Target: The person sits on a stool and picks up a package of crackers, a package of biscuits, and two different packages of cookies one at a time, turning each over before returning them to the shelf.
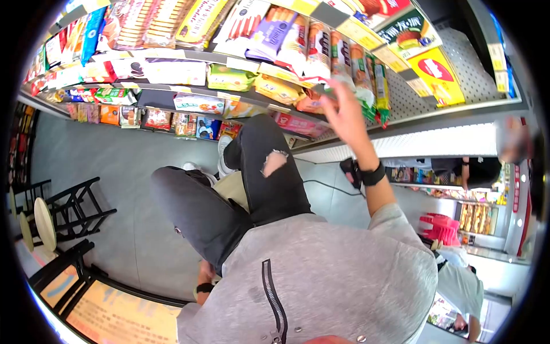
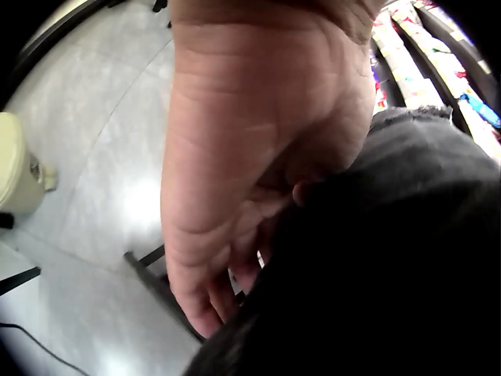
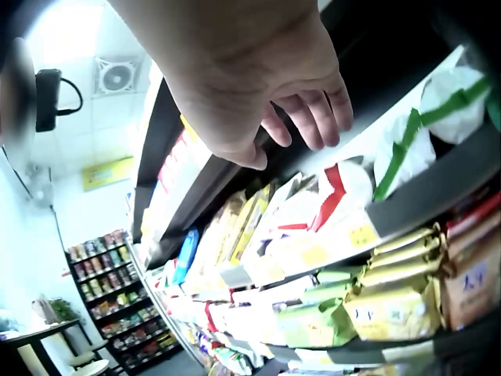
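Note:
My right hand [image 1: 348,117] is raised at the shelf front, just below a row of upright snack packets [image 1: 319,50]. In the right wrist view this hand [image 3: 262,90] has its fingers slightly bent and apart, with nothing in them, above white packets with red [image 3: 333,196] and green [image 3: 403,153] bands. Whether a fingertip touches a packet cannot be told. Low beside the thigh hangs my left hand [image 1: 206,272]; the left wrist view shows this hand [image 2: 235,157] loosely curled and holding nothing, against the dark trouser leg [image 2: 376,258].
Lower shelves hold green packets [image 1: 230,78] and yellow packets [image 1: 279,90]. Black-legged stools [image 1: 44,223] stand on the grey floor at the left. A person in a light shirt [image 1: 461,286] is at the lower right, near pink stools [image 1: 441,228]. A black cable runs behind my right wrist.

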